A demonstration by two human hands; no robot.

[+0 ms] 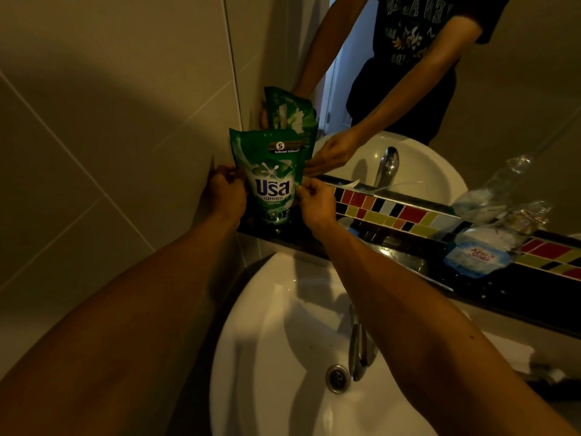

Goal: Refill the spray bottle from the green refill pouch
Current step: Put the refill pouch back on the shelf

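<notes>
A green refill pouch (pixel 271 176) with white lettering stands upright on the dark ledge (pixel 393 247) in the corner by the mirror. My left hand (pixel 224 192) grips its left edge. My right hand (pixel 314 201) pinches its right edge. A clear plastic bottle (pixel 490 243) with a light blue label lies tilted on the ledge at the right; I cannot tell whether it is the spray bottle, and no spray head shows. The mirror repeats the pouch and both arms.
A white basin (pixel 283 341) lies below the ledge, with a chrome tap (pixel 356 347) and drain (pixel 337 377). A strip of coloured tiles (pixel 390 212) runs along the ledge's back. Beige tiled wall (pixel 110 136) closes the left side.
</notes>
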